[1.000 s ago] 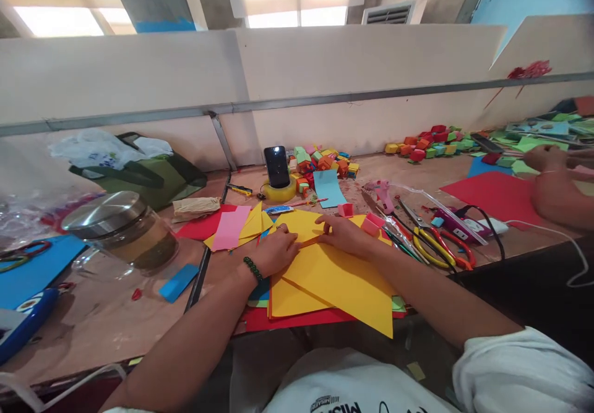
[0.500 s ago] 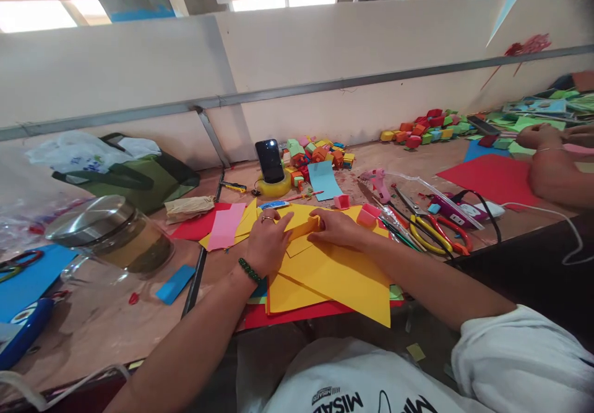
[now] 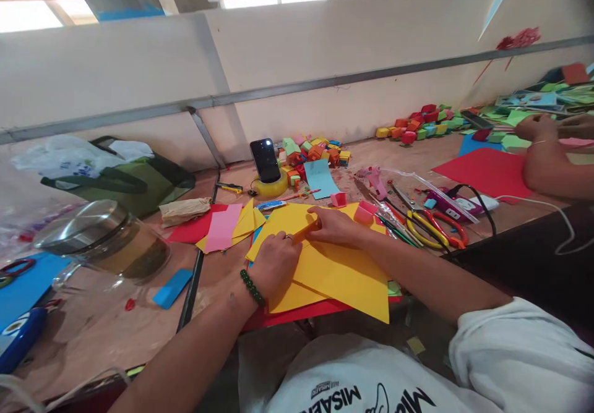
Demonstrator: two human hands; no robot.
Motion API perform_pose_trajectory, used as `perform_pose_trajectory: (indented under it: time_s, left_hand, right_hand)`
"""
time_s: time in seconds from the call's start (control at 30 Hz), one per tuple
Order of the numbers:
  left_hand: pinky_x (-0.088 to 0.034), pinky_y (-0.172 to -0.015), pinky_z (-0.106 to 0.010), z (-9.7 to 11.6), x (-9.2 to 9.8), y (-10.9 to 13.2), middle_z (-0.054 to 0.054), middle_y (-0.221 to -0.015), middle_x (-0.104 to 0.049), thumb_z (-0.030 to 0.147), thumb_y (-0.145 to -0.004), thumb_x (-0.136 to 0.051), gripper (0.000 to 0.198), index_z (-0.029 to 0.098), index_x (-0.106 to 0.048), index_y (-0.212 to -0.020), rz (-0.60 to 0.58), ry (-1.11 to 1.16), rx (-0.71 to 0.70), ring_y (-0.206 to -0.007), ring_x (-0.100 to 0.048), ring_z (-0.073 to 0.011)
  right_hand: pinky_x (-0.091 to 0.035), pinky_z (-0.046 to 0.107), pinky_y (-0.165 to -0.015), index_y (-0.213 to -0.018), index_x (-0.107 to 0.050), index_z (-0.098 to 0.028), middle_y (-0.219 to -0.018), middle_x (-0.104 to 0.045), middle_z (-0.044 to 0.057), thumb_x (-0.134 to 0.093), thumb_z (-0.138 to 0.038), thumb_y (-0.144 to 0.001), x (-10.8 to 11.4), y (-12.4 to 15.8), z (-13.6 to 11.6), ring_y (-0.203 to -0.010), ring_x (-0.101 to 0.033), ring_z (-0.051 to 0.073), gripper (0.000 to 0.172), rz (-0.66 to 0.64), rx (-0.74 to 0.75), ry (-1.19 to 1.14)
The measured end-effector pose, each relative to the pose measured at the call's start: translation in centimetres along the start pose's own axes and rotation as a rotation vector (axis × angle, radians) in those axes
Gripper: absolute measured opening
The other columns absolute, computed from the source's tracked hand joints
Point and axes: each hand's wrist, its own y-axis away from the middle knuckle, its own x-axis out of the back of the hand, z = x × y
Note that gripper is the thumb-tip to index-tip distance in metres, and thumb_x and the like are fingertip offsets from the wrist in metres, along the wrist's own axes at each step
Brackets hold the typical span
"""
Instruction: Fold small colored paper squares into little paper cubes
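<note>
Over the yellow paper sheets both of my hands meet at a small folded strip of yellow paper. My right hand pinches the strip's far end between thumb and fingers. My left hand, wearing a ring and a green bead bracelet, is curled over the near end with its fingers closed on it. The fingers hide part of the strip. Under the yellow sheets shows a red sheet. Two small pink folded paper pieces, one of them a pink box shape, lie beyond my right hand.
A phone leans on a tape roll near piled paper cubes. Scissors, a pink glue gun and cords lie right. A glass mug stands left. Another person's hands work at far right.
My left hand has slid right and toward me, its fingers now curled down close to my right hand. My right hand keeps its pinch on the strip. The view has shifted slightly.
</note>
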Motion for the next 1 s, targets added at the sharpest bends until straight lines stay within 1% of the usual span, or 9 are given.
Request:
perform_pose_trajectory:
  time_s: [0.2, 0.3, 0.43, 0.57, 0.67, 0.77, 0.87, 0.93, 1.0]
  left_hand:
    - [-0.051, -0.069, -0.035, 1.0, 1.6, 0.7, -0.017, -0.094, -0.067, 0.007, -0.090, -0.037, 0.036, 0.011, -0.060, -0.117, -0.170, 0.048, 0.079, -0.084, -0.067, -0.0262]
    - [-0.052, -0.071, -0.035, 1.3, 2.8, 1.1, -0.018, -0.095, -0.067, 0.006, -0.088, -0.037, 0.033, 0.008, -0.064, -0.108, -0.243, 0.067, 0.100, -0.086, -0.068, -0.0272]
    - [-0.052, -0.072, -0.035, 1.0, 3.3, 1.5, -0.018, -0.094, -0.067, 0.009, -0.087, -0.043, 0.026, 0.008, -0.069, -0.092, -0.259, 0.109, 0.103, -0.086, -0.068, -0.0282]
    - [-0.050, -0.069, -0.034, 0.0, 2.4, 1.6, -0.017, -0.092, -0.067, 0.020, -0.087, -0.047, 0.026, 0.010, -0.070, -0.085, -0.221, 0.113, 0.063, -0.080, -0.067, -0.0255]
    - [-0.047, -0.065, -0.031, -1.0, 1.8, 1.3, -0.014, -0.088, -0.068, 0.023, -0.084, -0.049, 0.026, 0.012, -0.071, -0.078, -0.174, 0.149, 0.029, -0.078, -0.065, -0.0235]
    - [-0.043, -0.062, -0.029, -1.8, 1.4, 0.8, -0.009, -0.079, -0.068, 0.026, -0.083, -0.053, 0.024, 0.016, -0.071, -0.071, -0.105, 0.228, 0.037, -0.073, -0.064, -0.0210]
    - [-0.042, -0.062, -0.028, -2.4, 0.7, 0.2, -0.006, -0.074, -0.065, 0.037, -0.084, -0.056, 0.026, 0.017, -0.069, -0.071, 0.122, 0.316, 0.094, -0.070, -0.061, -0.0186]
    - [-0.043, -0.064, -0.027, -2.8, -0.2, -0.2, -0.005, -0.080, -0.064, 0.043, -0.085, -0.056, 0.028, 0.018, -0.069, -0.084, 0.328, 0.387, 0.151, -0.071, -0.060, -0.0176]
    - [-0.045, -0.071, -0.028, -3.2, -1.2, -0.6, -0.008, -0.097, -0.064, 0.044, -0.082, -0.059, 0.035, 0.018, -0.066, -0.106, 0.440, 0.448, 0.190, -0.083, -0.061, -0.0197]
  right_hand:
    - [-0.047, 0.037, -0.085, -0.145, -0.036, -0.019, -0.129, -0.061, 0.014, -0.068, -0.059, -0.068, 0.2, 0.5, -0.3, -0.115, -0.058, 0.034, 0.093, -0.021, 0.018, 0.032]
    - [-0.047, 0.037, -0.086, -0.148, -0.033, -0.019, -0.132, -0.058, 0.014, -0.072, -0.055, -0.065, 0.3, 0.6, -0.1, -0.117, -0.056, 0.035, 0.098, -0.024, 0.045, 0.037]
    - [-0.048, 0.029, -0.071, -0.149, -0.030, -0.021, -0.106, -0.069, 0.010, -0.076, -0.046, -0.065, -0.2, -0.8, 1.9, -0.090, -0.065, 0.025, 0.098, -0.081, 0.134, -0.044]
    - [-0.045, 0.023, -0.059, -0.147, -0.034, -0.019, -0.084, -0.066, 0.002, -0.077, -0.028, -0.065, -0.9, -2.4, 4.4, -0.070, -0.061, 0.016, 0.093, -0.102, 0.234, -0.127]
    - [-0.044, 0.021, -0.058, -0.136, -0.051, -0.019, -0.081, -0.063, 0.000, -0.073, -0.021, -0.067, -1.0, -2.5, 5.1, -0.066, -0.057, 0.013, 0.072, -0.114, 0.303, -0.204]
    - [-0.045, 0.022, -0.062, -0.112, -0.069, -0.019, -0.083, -0.063, 0.002, -0.067, -0.022, -0.074, -1.2, -2.0, 4.7, -0.071, -0.058, 0.014, 0.039, -0.019, 0.334, -0.268]
    - [-0.047, 0.025, -0.066, -0.088, -0.074, -0.018, -0.080, -0.063, 0.003, -0.060, -0.019, -0.079, -1.8, -2.0, 3.9, -0.073, -0.059, 0.015, 0.017, 0.132, 0.335, -0.291]
    - [-0.048, 0.028, -0.070, -0.083, -0.073, -0.017, -0.085, -0.063, 0.005, -0.058, -0.017, -0.080, -2.0, -2.1, 3.4, -0.075, -0.059, 0.016, 0.016, 0.197, 0.381, -0.294]
    - [-0.049, 0.031, -0.074, -0.085, -0.072, -0.018, -0.091, -0.062, 0.007, -0.055, -0.019, -0.083, -2.1, -2.1, 2.9, -0.081, -0.060, 0.018, 0.017, 0.248, 0.504, -0.303]
